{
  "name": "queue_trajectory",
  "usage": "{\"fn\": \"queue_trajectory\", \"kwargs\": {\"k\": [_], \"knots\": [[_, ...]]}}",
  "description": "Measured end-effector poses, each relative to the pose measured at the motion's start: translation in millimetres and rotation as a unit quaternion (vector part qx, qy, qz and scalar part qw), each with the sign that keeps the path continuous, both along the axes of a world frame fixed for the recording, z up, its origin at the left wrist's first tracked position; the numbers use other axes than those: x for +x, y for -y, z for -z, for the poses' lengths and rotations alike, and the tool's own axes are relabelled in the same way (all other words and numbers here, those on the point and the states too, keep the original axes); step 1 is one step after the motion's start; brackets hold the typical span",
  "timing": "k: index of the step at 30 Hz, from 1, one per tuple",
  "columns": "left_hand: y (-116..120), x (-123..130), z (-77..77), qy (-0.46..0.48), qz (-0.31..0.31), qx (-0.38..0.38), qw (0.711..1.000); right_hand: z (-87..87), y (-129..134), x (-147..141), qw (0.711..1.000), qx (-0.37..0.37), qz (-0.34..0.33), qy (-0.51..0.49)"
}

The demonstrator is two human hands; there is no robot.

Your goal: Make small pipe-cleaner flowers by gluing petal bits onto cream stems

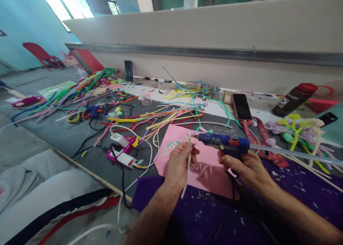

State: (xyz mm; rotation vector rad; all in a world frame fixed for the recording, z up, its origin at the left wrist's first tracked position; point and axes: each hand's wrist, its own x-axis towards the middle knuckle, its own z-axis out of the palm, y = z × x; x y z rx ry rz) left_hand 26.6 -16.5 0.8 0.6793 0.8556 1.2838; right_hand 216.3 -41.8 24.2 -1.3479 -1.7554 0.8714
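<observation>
My left hand (180, 163) pinches a pale pipe cleaner (189, 170), whose lower end hangs down below the fingers. My right hand (248, 166) is wrapped round the handle of a blue glue gun (222, 140), with a long clear glue stick (292, 153) coming out of its back. The gun's nozzle points left, close to the top of the pipe cleaner; whether they touch I cannot tell. Under both hands lies a pink sheet (168, 139) with short green and white cut pieces on it.
Left of the sheet stands a purple power strip (124, 148) with chargers and cables. Colourful pipe cleaners (152, 118) spread behind. A phone (242, 107), a dark bottle (293, 98) and fuzzy flowers (294, 129) lie at the right. A person's leg (53, 191) is at lower left.
</observation>
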Motion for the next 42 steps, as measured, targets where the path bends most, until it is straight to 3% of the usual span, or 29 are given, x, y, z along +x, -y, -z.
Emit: {"fn": "queue_trajectory", "kwargs": {"k": [24,42], "knots": [[0.9,-0.3,0.3,-0.014,0.015,0.004,1.000,-2.6,-0.5,-3.4,0.999,0.041,-0.009,0.029],[-0.1,-1.6,0.6,-0.016,0.015,0.013,1.000,-3.1,1.4,-3.7,0.999,0.026,-0.019,-0.001]]}}
